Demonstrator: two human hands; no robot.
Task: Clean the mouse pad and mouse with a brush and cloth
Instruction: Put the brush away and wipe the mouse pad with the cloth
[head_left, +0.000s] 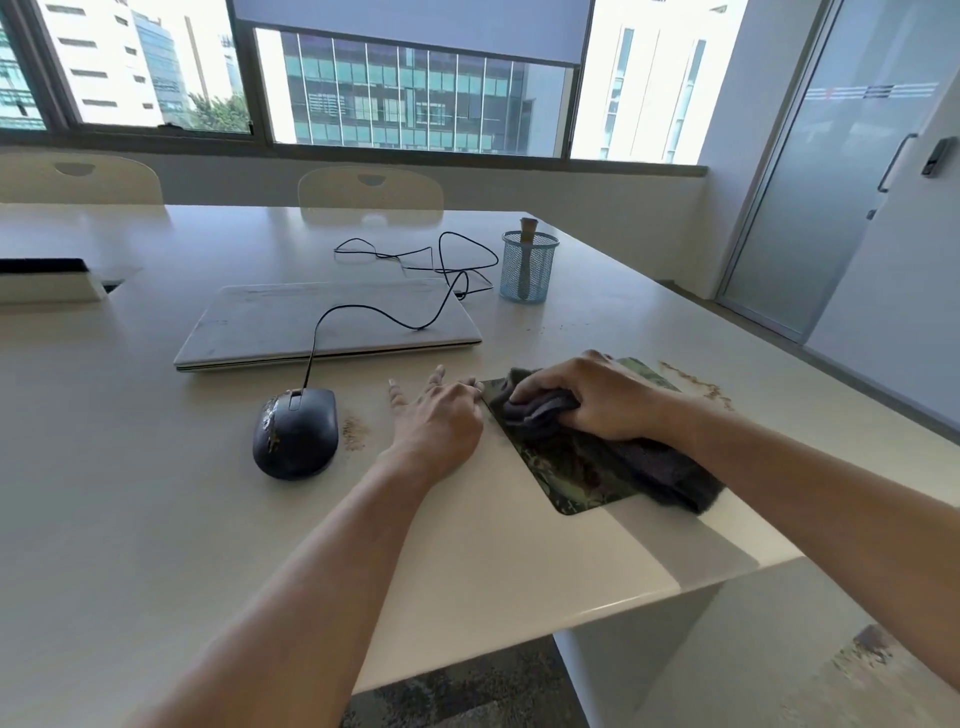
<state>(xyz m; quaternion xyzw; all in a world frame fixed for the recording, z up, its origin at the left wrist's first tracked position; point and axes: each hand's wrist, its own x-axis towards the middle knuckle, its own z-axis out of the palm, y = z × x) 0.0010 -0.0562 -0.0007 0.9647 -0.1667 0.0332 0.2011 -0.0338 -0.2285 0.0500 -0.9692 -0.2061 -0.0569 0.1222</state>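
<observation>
Right hand (592, 400) grips grey cloth (540, 410), pressing it on mouse pad (576, 467), lower right. Left hand (436, 415), fingers spread flat, braces pad's edge, likely against sliding. Mouse (295, 434) left-centre on bench (156, 493), soiled.

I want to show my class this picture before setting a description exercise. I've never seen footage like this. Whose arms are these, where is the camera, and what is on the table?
No machine here: these are a person's two bare arms, filmed by one wide-angle camera worn on the head, looking down. The right hand grips a dark cloth pressed on a camouflage mouse pad. The left hand rests on the table, fingers spread, at the pad's left edge. Nearby: a dirty wired mouse, brown crumbs, a closed laptop, and a brush standing in a blue mesh cup.
</observation>
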